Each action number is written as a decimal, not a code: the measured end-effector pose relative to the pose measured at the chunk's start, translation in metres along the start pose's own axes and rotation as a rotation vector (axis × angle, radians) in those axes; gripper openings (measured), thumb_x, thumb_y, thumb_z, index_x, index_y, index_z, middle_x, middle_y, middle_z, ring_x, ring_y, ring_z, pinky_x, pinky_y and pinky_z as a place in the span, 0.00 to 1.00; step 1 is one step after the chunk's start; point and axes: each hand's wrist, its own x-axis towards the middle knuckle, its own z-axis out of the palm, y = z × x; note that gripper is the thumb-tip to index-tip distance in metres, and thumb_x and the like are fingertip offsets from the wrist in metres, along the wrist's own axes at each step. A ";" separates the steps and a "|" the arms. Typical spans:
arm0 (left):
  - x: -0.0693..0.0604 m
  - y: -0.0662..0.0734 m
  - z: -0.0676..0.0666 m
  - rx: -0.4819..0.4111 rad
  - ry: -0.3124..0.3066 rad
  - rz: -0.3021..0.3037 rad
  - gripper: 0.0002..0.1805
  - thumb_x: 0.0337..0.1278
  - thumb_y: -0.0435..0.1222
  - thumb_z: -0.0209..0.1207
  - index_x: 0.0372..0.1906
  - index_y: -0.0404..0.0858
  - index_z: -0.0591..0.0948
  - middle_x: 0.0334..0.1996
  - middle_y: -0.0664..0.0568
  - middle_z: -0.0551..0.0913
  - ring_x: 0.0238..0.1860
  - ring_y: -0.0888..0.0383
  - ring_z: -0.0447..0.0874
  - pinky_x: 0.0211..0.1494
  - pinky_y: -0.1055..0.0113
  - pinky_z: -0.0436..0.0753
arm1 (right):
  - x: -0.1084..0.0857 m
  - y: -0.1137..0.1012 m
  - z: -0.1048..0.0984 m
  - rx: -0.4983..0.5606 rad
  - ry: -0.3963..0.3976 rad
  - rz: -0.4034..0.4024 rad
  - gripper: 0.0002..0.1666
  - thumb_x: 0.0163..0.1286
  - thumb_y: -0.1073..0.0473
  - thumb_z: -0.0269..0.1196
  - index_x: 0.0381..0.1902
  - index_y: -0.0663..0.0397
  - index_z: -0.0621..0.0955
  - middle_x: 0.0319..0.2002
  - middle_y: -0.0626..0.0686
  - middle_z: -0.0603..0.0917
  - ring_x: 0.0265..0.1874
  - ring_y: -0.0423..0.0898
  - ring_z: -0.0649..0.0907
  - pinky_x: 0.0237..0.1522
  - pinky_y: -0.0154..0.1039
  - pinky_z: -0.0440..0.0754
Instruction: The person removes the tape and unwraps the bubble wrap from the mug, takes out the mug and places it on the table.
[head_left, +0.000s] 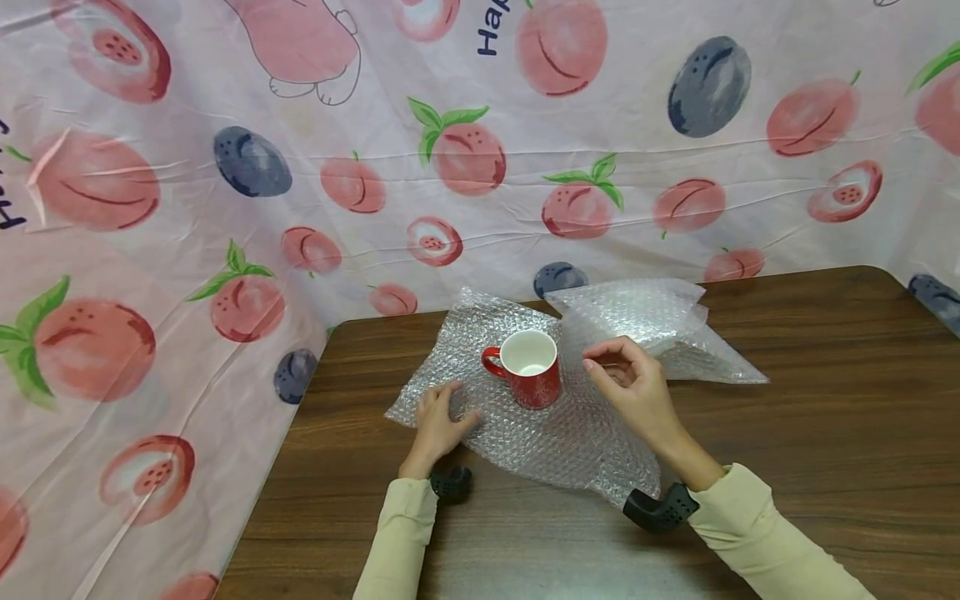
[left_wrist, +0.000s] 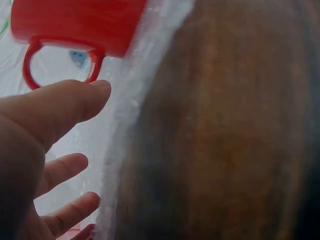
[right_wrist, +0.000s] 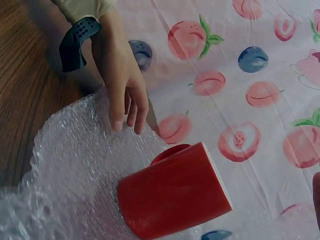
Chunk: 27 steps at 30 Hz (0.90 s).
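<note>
A red mug (head_left: 534, 388) with a white inside stands upright on a spread sheet of bubble wrap (head_left: 525, 442), its handle turned left. My left hand (head_left: 441, 423) is at the sheet's left edge, thumb and fingers spread apart and holding nothing; whether the fingertips touch the wrap I cannot tell. In the left wrist view the thumb (left_wrist: 75, 102) appears close to the mug's handle (left_wrist: 30, 67). To the right of the mug is my right hand (head_left: 633, 392), raised above the wrap, fingers loosely bent, with nothing visible in its grasp.
More bubble wrap (head_left: 637, 312) lies in a folded heap at the back, right of the mug. All of it rests on a dark wooden table (head_left: 810, 425). A fruit-patterned cloth (head_left: 480, 225) hangs behind the table and along its left side. Each wrist bears a black camera mount (head_left: 660, 510).
</note>
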 end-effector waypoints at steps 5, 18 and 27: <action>-0.002 0.000 0.003 0.017 -0.027 0.013 0.30 0.45 0.42 0.63 0.55 0.34 0.70 0.53 0.38 0.62 0.57 0.40 0.52 0.55 0.42 0.55 | 0.001 0.004 0.005 0.009 -0.016 0.009 0.08 0.55 0.78 0.57 0.35 0.74 0.74 0.34 0.64 0.76 0.33 0.41 0.78 0.35 0.27 0.76; -0.001 -0.002 0.004 0.064 -0.040 0.035 0.29 0.44 0.42 0.63 0.53 0.33 0.71 0.53 0.37 0.61 0.55 0.41 0.52 0.54 0.44 0.58 | -0.007 0.003 0.016 -0.137 -0.113 0.113 0.07 0.54 0.77 0.57 0.33 0.71 0.75 0.33 0.63 0.78 0.33 0.49 0.78 0.37 0.32 0.77; -0.001 -0.002 0.005 0.066 -0.030 0.053 0.29 0.43 0.41 0.64 0.52 0.32 0.72 0.52 0.37 0.62 0.54 0.40 0.53 0.53 0.46 0.61 | -0.023 0.036 0.011 -0.353 -0.221 0.139 0.09 0.54 0.67 0.63 0.35 0.59 0.78 0.34 0.51 0.81 0.36 0.47 0.79 0.40 0.43 0.77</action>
